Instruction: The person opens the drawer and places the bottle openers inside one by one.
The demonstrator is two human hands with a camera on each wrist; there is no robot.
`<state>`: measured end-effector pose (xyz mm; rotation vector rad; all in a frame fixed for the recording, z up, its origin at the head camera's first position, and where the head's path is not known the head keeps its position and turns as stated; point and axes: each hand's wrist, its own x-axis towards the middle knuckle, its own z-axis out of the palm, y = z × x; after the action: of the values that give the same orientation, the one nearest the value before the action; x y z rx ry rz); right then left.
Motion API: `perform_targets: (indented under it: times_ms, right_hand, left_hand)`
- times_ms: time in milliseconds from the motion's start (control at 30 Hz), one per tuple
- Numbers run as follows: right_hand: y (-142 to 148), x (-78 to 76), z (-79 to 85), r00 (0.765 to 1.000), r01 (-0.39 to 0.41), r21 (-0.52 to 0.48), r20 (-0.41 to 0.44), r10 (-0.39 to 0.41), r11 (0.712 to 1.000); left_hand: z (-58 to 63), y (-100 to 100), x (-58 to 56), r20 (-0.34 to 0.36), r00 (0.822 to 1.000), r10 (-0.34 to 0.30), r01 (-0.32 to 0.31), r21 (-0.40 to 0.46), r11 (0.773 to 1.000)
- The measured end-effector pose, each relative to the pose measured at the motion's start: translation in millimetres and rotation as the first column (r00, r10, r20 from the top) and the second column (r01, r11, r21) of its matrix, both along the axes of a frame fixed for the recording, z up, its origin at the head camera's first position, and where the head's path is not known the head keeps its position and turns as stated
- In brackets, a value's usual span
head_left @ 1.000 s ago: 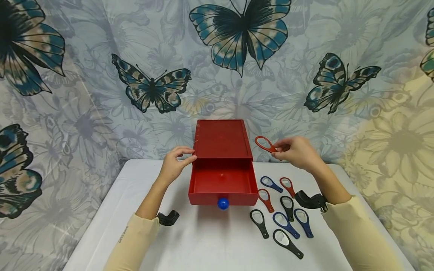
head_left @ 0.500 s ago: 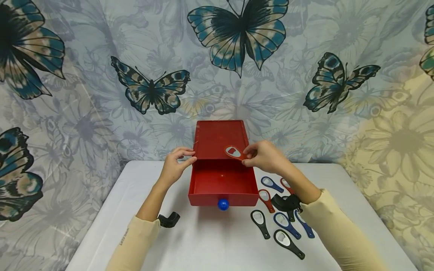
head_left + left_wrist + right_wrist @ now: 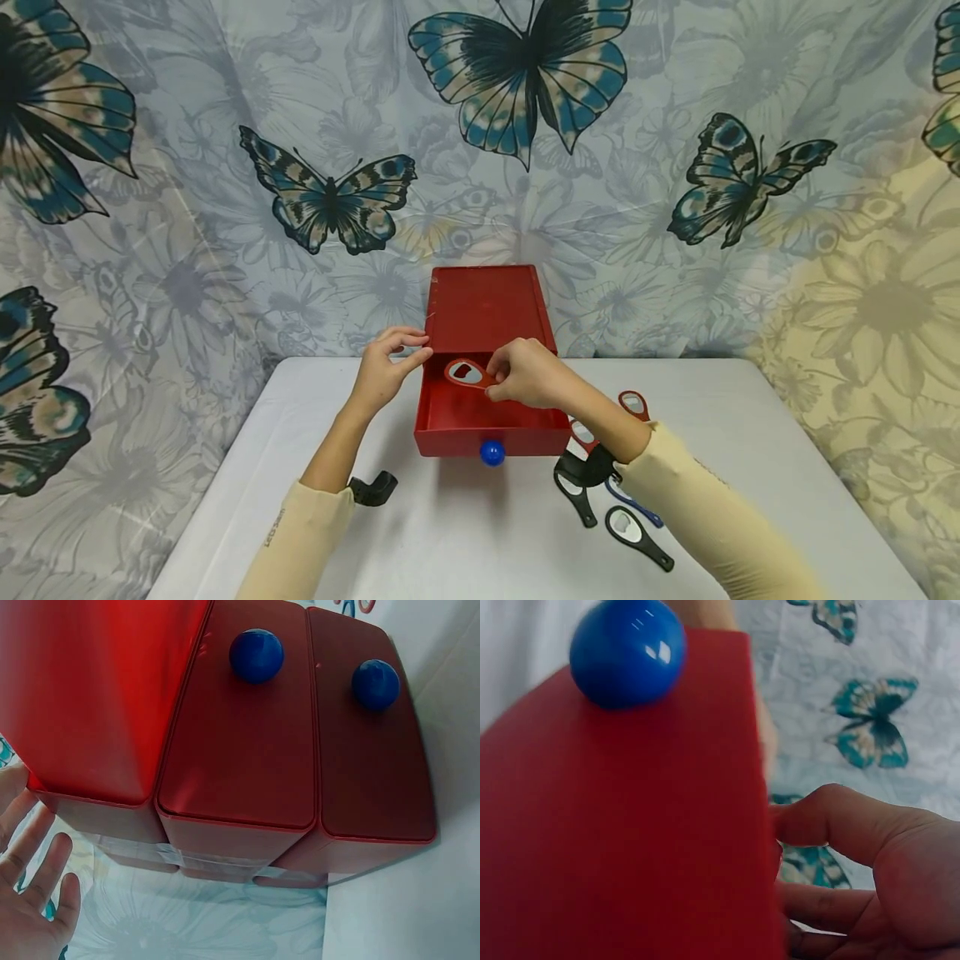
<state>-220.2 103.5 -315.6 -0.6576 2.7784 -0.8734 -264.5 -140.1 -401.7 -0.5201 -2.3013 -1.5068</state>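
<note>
A red drawer cabinet (image 3: 491, 307) has its top drawer (image 3: 450, 442) pulled out, with a blue knob (image 3: 492, 453) on the front. Over that drawer, my right hand (image 3: 531, 372) pinches a red-rimmed magnifying glass (image 3: 467, 373) by its handle, lens pointing left. In the right wrist view the drawer front (image 3: 667, 825) hides the fingertips and the magnifying glass. My left hand (image 3: 382, 367) touches the cabinet's left side near the top, its fingers (image 3: 52, 870) fairly straight in the left wrist view.
More magnifying glasses, such as a black one (image 3: 637, 537) and a red one (image 3: 633, 405), lie on the white table (image 3: 420, 542) right of the cabinet; my right forearm covers several. Two closed drawers (image 3: 240, 750) sit below the pulled-out one. A butterfly-print cloth (image 3: 480, 208) hangs behind.
My right hand has carried the red magnifying glass leftward from beside the cabinet, past its top edge, and down over the pulled-out drawer. The left hand has stayed in place.
</note>
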Motion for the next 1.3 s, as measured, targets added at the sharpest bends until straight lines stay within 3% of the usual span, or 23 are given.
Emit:
perform_targets:
  times_ms: [467,800,1000,1300]
  right_hand:
    - [-31,1.4,-29.6,0.999,-0.039,0.126,0.008,0.039,0.991]
    - [-38,0.0,-35.6,0.998,-0.068,0.151,0.028,0.064,0.986]
    - [-28,0.1,-28.0,0.998,-0.050,0.086,0.033,0.048,0.995]
    - [9,-0.1,0.0,0.999,-0.032,-0.063,0.030,0.034,0.998]
  left_hand:
    - [-0.8,1,-0.4,0.007,1.000,-0.002,0.002,0.025,1.000]
    - [-3.0,3,-0.1,0.051,0.999,-0.018,0.013,0.100,0.995]
    - [-4.8,5,0.6,0.062,0.998,-0.021,0.012,0.135,0.991]
    - [-5.0,6,2.6,0.053,0.998,0.029,-0.034,0.104,0.994]
